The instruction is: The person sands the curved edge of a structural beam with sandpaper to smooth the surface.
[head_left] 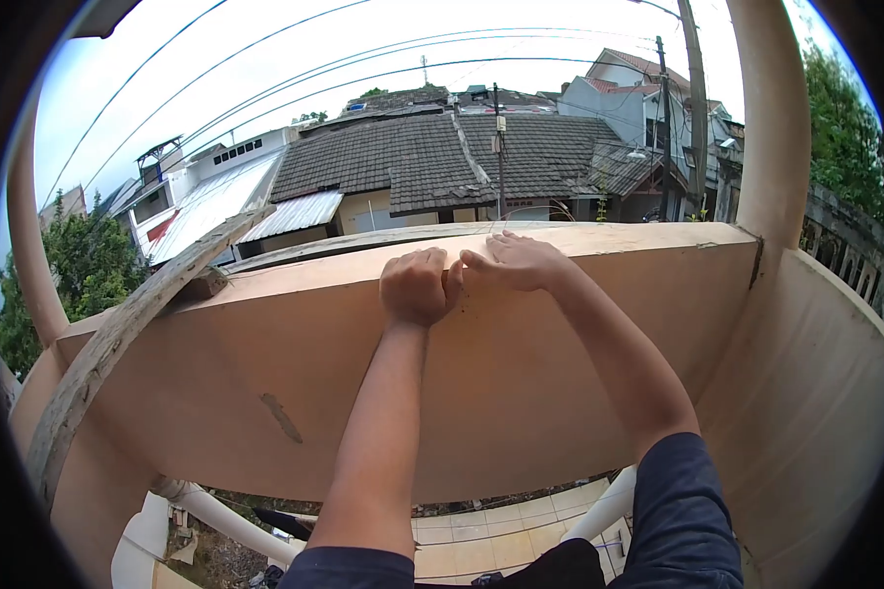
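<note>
My left hand [417, 285] is closed at the top edge of a peach-coloured parapet wall [599, 324]. Its fingers curl round something small that I cannot make out. Just to its right, my right hand [514, 262] lies on the wall's top with its fingers spread, its thumb close to the left hand. Both forearms reach up from below across the wall's inner face. Small dark specks mark the wall beneath the hands.
A weathered wooden beam [118, 329] leans over the wall at the left, beside a wooden block [203, 285]. Pillars stand left and right [771, 118]. Tiled floor [481, 540] and white pipes [604, 506] show below. Beyond are tiled roofs [373, 157], wires and trees.
</note>
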### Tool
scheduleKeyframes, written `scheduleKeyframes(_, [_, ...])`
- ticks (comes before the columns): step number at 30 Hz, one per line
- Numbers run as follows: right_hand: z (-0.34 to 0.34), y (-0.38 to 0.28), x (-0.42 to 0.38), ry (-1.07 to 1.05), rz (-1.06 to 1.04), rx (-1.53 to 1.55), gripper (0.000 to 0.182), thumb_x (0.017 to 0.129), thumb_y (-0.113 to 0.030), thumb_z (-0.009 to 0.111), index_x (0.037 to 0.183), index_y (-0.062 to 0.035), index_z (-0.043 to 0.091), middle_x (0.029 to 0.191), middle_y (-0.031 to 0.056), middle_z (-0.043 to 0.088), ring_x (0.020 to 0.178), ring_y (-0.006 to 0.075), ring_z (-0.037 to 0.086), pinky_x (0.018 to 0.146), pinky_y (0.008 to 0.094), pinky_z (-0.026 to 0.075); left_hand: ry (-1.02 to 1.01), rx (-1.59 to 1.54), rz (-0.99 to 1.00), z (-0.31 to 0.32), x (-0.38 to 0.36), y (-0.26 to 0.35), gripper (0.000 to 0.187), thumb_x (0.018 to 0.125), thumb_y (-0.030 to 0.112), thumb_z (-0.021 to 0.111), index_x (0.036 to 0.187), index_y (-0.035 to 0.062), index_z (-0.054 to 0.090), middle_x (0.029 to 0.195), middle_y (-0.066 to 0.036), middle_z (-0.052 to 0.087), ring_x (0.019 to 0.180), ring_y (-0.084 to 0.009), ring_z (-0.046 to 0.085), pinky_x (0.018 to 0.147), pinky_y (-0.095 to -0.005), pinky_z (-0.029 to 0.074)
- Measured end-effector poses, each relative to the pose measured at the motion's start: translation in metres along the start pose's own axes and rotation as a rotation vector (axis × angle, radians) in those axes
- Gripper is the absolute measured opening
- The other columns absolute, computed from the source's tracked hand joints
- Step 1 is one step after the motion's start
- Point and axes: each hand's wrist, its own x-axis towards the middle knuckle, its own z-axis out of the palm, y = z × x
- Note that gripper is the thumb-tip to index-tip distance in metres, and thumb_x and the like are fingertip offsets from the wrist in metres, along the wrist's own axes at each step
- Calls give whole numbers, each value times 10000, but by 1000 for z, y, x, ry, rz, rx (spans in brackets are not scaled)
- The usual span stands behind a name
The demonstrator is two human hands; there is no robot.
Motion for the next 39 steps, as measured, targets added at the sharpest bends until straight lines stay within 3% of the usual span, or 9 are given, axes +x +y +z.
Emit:
scheduleKeyframes(5, [-26, 29, 11, -178, 273, 171, 1271, 949, -943, 100, 1597, 105, 415, 1686, 307, 381, 1613, 393, 314, 1311, 468, 294, -38, -30, -43, -6, 0, 3, 347, 962, 392, 630, 958, 87, 796, 882, -102, 801, 773, -310, 765, 749, -446, 574])
scheduleKeyframes(10, [-1, 1, 7, -63, 98, -22, 1240, 966, -925, 110, 1634, 91, 352, 1722, 309, 308, 1640, 396, 242, 1340, 453, 234, -48, -38, -22, -6, 2, 2, 276, 932, 329, 634, 922, 96, 781, 847, -78, 789, 754, -298, 754, 736, -448, 565])
scheduleKeyframes(14, [-12, 42, 28, -151, 235, 161, 1291, 863, -1030, 118, 1285, -4, 779, 1605, 249, 529, 1433, 383, 566, 1150, 497, 472, 7, -46, -31, -3, 3, 2, 256, 926, 311, 630, 906, 100, 773, 824, -73, 779, 751, -298, 752, 736, -449, 564])
scheduleKeyframes(16, [-25, 26, 17, -168, 355, 146, 1320, 853, -1040, 152, 1393, 34, 699, 1612, 262, 516, 1457, 393, 544, 1179, 484, 458, 34, -57, -14, -1, 1, 2, 244, 926, 298, 631, 898, 100, 770, 803, -72, 768, 745, -299, 748, 749, -447, 564])
scheduleKeyframes(19, [4, 5, 12, 32, 103, 17, 1357, 870, -1022, 236, 1591, 113, 423, 1664, 286, 433, 1572, 392, 400, 1298, 453, 331, 40, -63, -6, -2, 2, 3, 237, 929, 292, 631, 895, 98, 764, 797, -76, 765, 744, -295, 746, 761, -446, 562])
scheduleKeyframes(22, [1, 4, -33, 102, -55, 8, 1312, 900, -993, 231, 1599, 101, 421, 1676, 268, 428, 1604, 370, 348, 1317, 448, 291, 21, -56, -17, -5, 2, 4, 231, 930, 290, 633, 893, 98, 757, 799, -79, 765, 747, -290, 747, 767, -445, 561])
scheduleKeyframes(28, [-15, 43, -14, -74, 280, 85, 1209, 958, -936, 212, 1596, 63, 453, 1679, 243, 440, 1597, 341, 372, 1302, 451, 309, -16, -60, -29, -6, -1, 5, 222, 939, 280, 637, 902, 97, 757, 828, -91, 778, 769, -295, 752, 769, -445, 560])
scheduleKeyframes(34, [-8, 27, -35, 97, 28, 2, 1199, 952, -938, 253, 1625, 40, 421, 1685, 221, 442, 1596, 333, 376, 1307, 423, 308, -1, -25, -28, -6, 4, 4, 224, 931, 281, 642, 920, 98, 770, 853, -87, 791, 790, -281, 765, 771, -442, 561])
scheduleKeyframes(39, [-16, 26, -9, -33, 273, 4, 1265, 918, -968, 271, 1642, 65, 364, 1724, 237, 366, 1622, 345, 317, 1311, 426, 301, -32, -62, -40, -9, 3, 7, 259, 938, 296, 641, 958, 87, 791, 862, -94, 797, 807, -290, 773, 808, -437, 573])
